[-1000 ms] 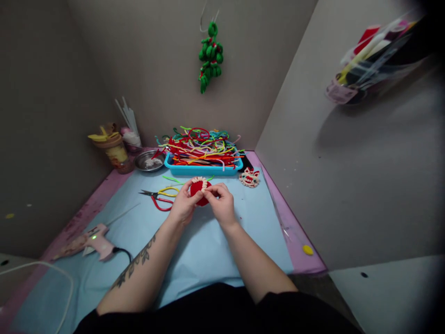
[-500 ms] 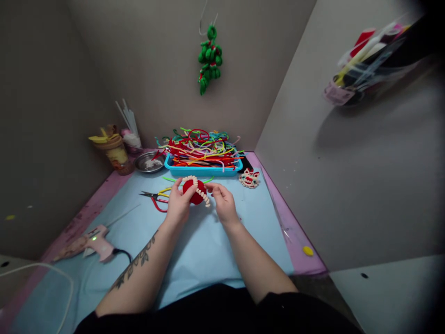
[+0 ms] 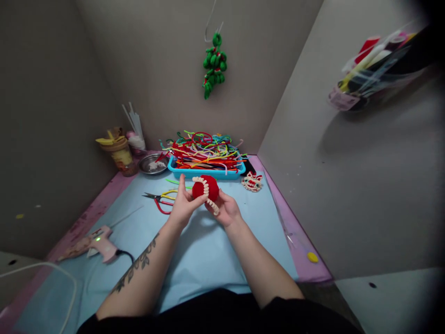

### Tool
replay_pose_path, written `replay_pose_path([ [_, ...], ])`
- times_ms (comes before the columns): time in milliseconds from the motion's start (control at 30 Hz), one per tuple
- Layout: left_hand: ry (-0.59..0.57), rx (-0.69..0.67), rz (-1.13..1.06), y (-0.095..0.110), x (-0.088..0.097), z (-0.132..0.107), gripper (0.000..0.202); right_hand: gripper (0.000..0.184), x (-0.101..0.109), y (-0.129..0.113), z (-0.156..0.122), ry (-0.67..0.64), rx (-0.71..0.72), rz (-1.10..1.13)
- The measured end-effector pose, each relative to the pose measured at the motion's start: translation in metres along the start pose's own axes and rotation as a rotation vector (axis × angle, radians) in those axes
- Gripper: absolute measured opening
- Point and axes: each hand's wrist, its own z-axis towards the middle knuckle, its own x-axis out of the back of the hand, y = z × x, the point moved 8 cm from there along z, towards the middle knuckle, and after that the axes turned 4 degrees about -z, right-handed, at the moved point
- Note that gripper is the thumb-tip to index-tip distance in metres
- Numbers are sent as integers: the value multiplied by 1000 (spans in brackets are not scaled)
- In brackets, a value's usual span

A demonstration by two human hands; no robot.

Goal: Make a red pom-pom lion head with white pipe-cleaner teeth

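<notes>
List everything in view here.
Round fuzzy ball: one, red, held centre
Ridged strip: one, cream, across ball
Rectangular plastic tray: one, blue, back
Thin fuzzy stems: many, multicoloured, in and before tray
Fuzzy face ornament: one, mostly cream, right of tray
Round metal dish: one, silver, left of tray
Patterned cup: one, yellowish, back left
Slim sticks: several, white, beside cup
Metal scissors: one, red and yellow handles, left
Glue gun: one, pink, left
Cable: one, white, lower left
Flat disc: one, yellow, right
Hanging ornament: one, mostly green, top
Wall holder: one, pinkish, upper right
Sheet: one, blue, centre
Tabletop: one, pink, under sheet
Left hand and right hand: two, on ball
Forearms: two, left tattooed, below
Sleeves: two, black, bottom
</notes>
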Motion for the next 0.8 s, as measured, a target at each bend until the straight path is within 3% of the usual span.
replay_pose_path([
  [100,-121,-10,220,-1,4,4,114,30,5,-27,-1,-9,131,66],
  [133,-98,-47,379,0,10,6,100,30,12,-38,0,22,186,103],
  [200,-63,-104,889,-2,17,8,70,30,31,-61,0,132,304,203],
  [267,-148,-118,1375,-14,11,7,46,30,50,-80,0,219,405,266],
  [367,-283,-96,1768,-36,-2,2,42,30,64,-94,1,253,457,267],
  [567,-306,-141,1960,-40,-19,3,42,31,57,-87,1,195,438,228],
  [800,-371,-58,2003,-37,-19,-14,44,30,42,-77,-1,166,347,231],
])
